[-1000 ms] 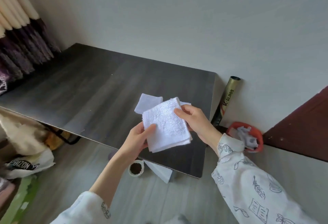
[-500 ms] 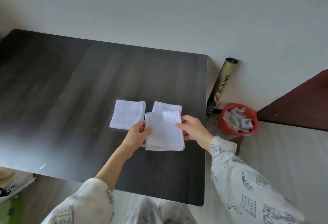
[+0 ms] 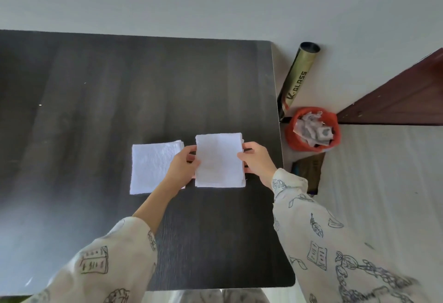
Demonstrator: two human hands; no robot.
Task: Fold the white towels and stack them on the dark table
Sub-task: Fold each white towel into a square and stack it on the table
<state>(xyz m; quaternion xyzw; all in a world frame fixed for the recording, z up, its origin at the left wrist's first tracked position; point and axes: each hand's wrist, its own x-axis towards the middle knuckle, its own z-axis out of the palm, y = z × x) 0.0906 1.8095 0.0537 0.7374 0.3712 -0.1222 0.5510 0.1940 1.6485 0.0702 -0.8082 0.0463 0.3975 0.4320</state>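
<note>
While a folded towel (image 3: 153,167) lay at nine o'clock on the dark table (image 3: 119,86), the left hand (image 3: 183,167) and right hand (image 3: 257,162) pinched another towel (image 3: 219,160), possibly atop a stack.

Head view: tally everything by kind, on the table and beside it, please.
White towel piles: 2, the left towel and the held towel gripped by left hand and right hand
Gold tube: 1
Red bin: 1
Total: 4
</note>
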